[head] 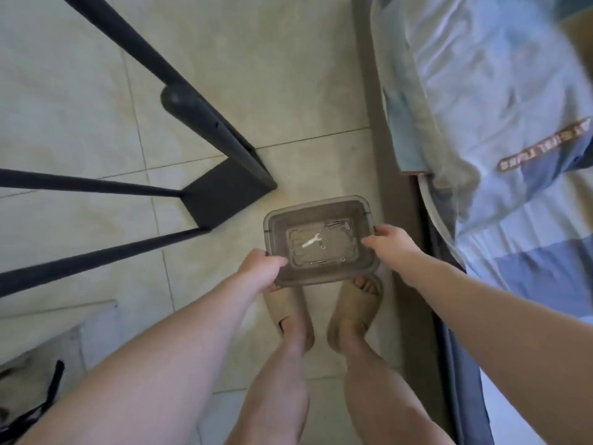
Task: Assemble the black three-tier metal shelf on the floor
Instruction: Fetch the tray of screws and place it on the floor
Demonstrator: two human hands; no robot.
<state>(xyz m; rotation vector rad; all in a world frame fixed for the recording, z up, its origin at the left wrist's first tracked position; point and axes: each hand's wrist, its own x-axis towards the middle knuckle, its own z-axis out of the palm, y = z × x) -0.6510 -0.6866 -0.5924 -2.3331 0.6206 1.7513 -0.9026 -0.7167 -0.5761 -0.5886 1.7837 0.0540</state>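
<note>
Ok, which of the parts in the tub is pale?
The small wrench, left of centre in the tub; the screws by its edges are dark.

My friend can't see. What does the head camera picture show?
The left hand and right hand hold a clear plastic tray containing a small wrench and screws, above sandalled feet on a tiled floor. A black metal shelf frame stands at left; a bed at right.

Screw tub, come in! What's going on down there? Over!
Left hand and right hand grip the clear tub. Wrench, screws inside. Black shelf frame on the left, untouched. Nothing blocking.
</note>
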